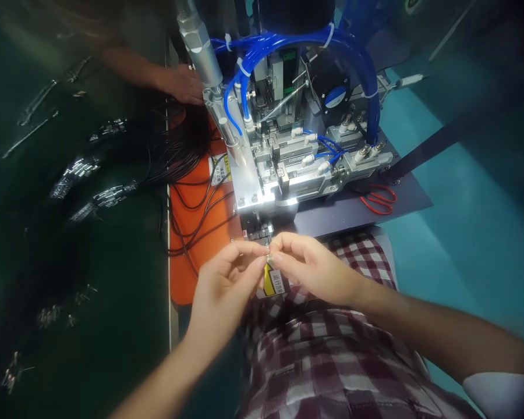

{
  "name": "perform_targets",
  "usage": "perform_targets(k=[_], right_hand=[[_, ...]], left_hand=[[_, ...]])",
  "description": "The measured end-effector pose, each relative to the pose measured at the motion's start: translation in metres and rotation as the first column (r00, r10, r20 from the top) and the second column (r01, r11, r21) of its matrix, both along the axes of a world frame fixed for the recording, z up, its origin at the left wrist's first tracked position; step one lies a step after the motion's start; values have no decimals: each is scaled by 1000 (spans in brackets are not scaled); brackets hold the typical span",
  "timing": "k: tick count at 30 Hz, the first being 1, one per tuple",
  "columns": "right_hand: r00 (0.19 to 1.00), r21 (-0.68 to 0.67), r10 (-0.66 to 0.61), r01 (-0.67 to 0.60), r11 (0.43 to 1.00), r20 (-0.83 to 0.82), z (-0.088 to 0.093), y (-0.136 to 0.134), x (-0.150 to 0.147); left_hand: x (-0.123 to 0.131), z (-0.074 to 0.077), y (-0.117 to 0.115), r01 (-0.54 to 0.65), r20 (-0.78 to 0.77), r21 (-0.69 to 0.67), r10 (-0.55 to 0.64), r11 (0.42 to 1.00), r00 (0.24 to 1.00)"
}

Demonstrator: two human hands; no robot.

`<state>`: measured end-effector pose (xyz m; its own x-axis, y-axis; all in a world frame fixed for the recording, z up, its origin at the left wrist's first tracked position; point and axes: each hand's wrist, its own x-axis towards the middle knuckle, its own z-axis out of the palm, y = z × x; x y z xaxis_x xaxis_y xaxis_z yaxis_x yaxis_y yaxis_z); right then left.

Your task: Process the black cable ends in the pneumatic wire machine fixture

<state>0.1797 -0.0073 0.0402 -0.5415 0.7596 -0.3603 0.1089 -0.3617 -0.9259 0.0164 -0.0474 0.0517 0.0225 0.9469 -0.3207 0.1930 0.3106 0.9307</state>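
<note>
My left hand (222, 285) and my right hand (310, 265) meet fingertip to fingertip in front of the machine. Both are closed in a pinch around a tiny thin pale piece (269, 256), which looks like fine wire ends; the fingers hide most of it. Just beyond the fingertips is the dark front block (259, 234) of the bench machine (305, 174). Below them shows a yellow-and-white label (274, 282). Black cables (196, 224) loop across the orange base (183, 285) left of the machine.
Cable bundles with shiny ends (109, 195) lie on the dark green table (113, 326), among scattered wire bits (48, 316). Red-handled scissors (379, 199) rest on the machine's grey plate (332, 212). Blue air hoses (288, 41) arch overhead. Another person's hand (186, 84) is at the far left.
</note>
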Motion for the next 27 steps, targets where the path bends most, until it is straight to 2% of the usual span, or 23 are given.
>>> perform_targets(k=[3,4,6,8,10,13,15,18,20,22,24,27], right_hand=[[999,54,17,-19,998,35,2,1,2],[998,121,11,-19,992,67,3,1,3],[989,295,-15,-30,955,146,2,0,6],[977,438,-39,-58,897,210,1,-1,8],[973,496,-46,-74,865,225,-1,-1,8],[980,457,-43,-52,888,195,-7,-2,6],[984,410,-52,-23,912,171,-11,-2,4],[988,373,-86,34,927,125,-15,-3,1],[983,400,-141,82,913,118,-17,-2,2],[968,480,-214,125,868,135,-18,-3,4],[955,584,-264,139,799,135,-18,-3,5],[961,702,-261,123,701,92,-18,-5,4]], left_hand=[[2,0,-7,63,-288,258,14,964,958],[2,1,-9,89,-345,296,20,951,938],[3,2,-10,100,-369,279,10,955,929],[4,2,-8,54,-275,176,-3,983,961],[4,3,-4,11,-90,27,-9,1000,996],[4,1,4,-8,224,-170,47,985,974],[5,0,8,-26,349,-222,104,975,931],[6,-1,9,-49,409,-231,143,972,901],[6,-1,9,-60,421,-218,149,974,895],[5,-1,8,-77,423,-207,160,975,892],[5,-2,7,-82,416,-203,162,976,895],[5,-3,6,-72,402,-200,149,977,903]])
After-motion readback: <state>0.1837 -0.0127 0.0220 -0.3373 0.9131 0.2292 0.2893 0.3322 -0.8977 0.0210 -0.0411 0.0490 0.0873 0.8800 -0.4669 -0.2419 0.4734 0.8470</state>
